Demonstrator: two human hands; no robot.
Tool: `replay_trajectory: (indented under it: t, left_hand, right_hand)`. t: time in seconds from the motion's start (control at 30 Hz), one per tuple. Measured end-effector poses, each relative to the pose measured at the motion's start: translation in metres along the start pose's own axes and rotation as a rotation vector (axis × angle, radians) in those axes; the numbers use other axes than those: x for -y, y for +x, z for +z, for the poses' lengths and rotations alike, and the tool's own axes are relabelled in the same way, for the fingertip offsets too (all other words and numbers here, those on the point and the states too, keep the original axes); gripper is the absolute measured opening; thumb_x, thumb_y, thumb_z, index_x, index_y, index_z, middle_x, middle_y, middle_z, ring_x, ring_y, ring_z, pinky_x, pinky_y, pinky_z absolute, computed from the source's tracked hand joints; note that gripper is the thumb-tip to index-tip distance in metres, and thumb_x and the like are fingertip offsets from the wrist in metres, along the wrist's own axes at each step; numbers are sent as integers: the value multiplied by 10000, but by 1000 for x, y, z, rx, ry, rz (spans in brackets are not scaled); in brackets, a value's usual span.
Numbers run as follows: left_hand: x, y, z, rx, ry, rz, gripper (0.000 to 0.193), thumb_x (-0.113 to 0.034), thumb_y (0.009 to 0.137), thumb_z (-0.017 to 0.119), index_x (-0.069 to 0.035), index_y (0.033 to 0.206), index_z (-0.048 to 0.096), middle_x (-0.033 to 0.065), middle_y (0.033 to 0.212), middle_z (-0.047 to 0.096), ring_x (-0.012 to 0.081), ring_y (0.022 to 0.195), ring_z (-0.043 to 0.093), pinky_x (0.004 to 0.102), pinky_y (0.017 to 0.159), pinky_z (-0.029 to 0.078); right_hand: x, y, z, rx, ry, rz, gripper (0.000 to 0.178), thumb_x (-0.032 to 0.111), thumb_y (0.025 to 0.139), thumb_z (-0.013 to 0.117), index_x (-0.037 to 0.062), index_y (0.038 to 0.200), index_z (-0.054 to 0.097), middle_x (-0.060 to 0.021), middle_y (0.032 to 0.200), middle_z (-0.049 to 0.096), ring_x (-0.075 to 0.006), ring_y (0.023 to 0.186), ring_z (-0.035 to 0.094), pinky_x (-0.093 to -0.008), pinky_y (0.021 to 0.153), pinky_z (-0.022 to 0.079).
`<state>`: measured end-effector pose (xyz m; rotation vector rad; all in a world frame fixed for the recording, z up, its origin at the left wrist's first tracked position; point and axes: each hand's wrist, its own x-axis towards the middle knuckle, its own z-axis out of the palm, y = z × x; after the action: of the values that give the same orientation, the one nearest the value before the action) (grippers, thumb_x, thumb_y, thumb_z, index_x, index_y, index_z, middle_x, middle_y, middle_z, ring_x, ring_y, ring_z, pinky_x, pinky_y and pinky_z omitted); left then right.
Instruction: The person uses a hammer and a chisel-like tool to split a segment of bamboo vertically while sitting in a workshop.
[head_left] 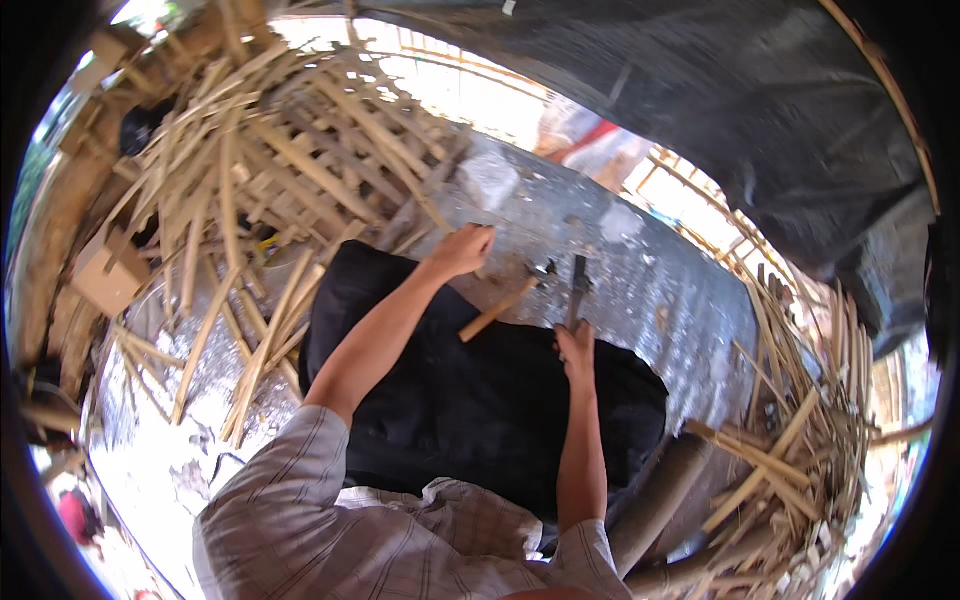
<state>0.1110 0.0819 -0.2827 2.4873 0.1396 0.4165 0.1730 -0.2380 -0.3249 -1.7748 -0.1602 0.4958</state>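
1. The right hand (575, 352) is seen closed around the lower end of a dark blade-like tool (577, 288). The tool's long axis runs nearly straight away from the person, tip farthest out. The grip end is hidden inside the fist.
2. The left hand (462, 248) is seen curled, knuckles up, at the far edge of a black cloth (470, 400). Whether anything is clamped in it cannot be told; the fingers are turned away from view.
3. A wooden-handled tool (503, 306) is noted lying between the hands, its handle pointing toward the person's left and its dark head toward the blade. The head is too small to make out.
4. The cloth is spread over the lap; what lies under it is hidden.
5. A grey dusty floor (640, 270) is seen beyond the tools.
6. Bamboo strips (250, 190) are heaped at the left, and more bamboo strips lie at the right.
7. No container is made out.
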Motion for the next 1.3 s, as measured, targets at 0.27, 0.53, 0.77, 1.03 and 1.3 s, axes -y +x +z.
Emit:
replay_trajectory:
  t: [0.27,0.53,0.77,1.03,1.3]
  left_hand:
    - [-69,7,-5,520,5,45,500,-378,910,713,-38,1237,548,177,962,693,336,919,681,428,820,529]
    - [-39,-8,40,846,82,94,771,-264,814,810,-77,1360,299,245,1091,633,378,1077,623,458,923,487]
    - [-24,8,39,849,88,-117,658,-201,800,740,-25,1299,350,244,1025,660,390,996,671,451,897,505]
    - [-14,13,30,663,60,-220,341,-257,853,623,26,1042,638,130,842,655,244,790,637,386,730,499]
    - [-8,4,26,658,65,-209,258,-252,869,601,3,884,633,81,708,625,191,638,609,360,620,483]
  right_hand:
    - [29,3,18,-42,48,-331,424,110,844,764,34,1218,579,-29,663,598,-122,534,595,-285,465,460]
    - [13,-1,8,-5,53,45,242,178,841,736,-13,897,598,-71,570,603,-158,429,577,-314,392,443]
    - [5,7,9,-92,-17,14,225,136,814,689,-49,901,596,-105,589,624,-179,437,597,-333,389,449]
    - [67,-20,-33,-123,495,-368,188,91,800,724,-6,933,634,-60,612,602,-141,508,585,-314,486,471]
    - [92,-196,-215,-435,-47,-309,175,126,865,764,12,959,671,-45,750,664,-128,639,656,-292,568,539]
